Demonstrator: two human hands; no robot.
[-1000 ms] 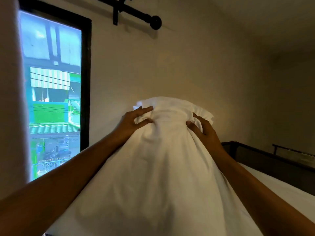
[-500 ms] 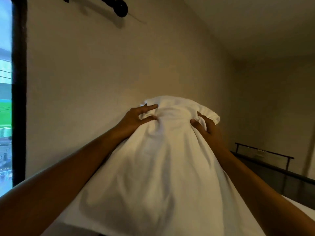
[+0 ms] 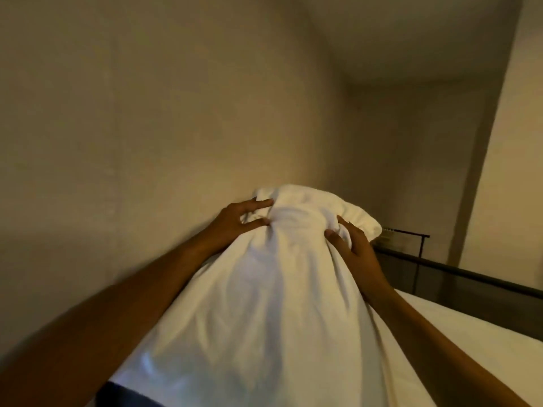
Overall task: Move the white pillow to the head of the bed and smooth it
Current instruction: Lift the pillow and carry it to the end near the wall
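Observation:
The white pillow (image 3: 264, 304) fills the middle of the head view, held up off the bed and stretched away from me. My left hand (image 3: 238, 221) grips its far end on the left side, fingers bunching the fabric. On the right side my right hand (image 3: 355, 254) clutches the same far end. The pillow's far corner (image 3: 361, 221) puffs out past my right hand. A strip of the white bed (image 3: 482, 333) shows at the lower right; the pillow hides the rest of it.
A plain beige wall (image 3: 147, 127) runs close along the left. A dark bed frame rail (image 3: 470, 274) borders the mattress at the right, with a thin black metal rack (image 3: 411, 239) behind it in the corner. A pale wall panel (image 3: 505, 171) rises at far right.
The view has swung right: the window and curtain rod have left the frame, and the room corner and bed rail have come in. Both hands keep their grip on the pillow.

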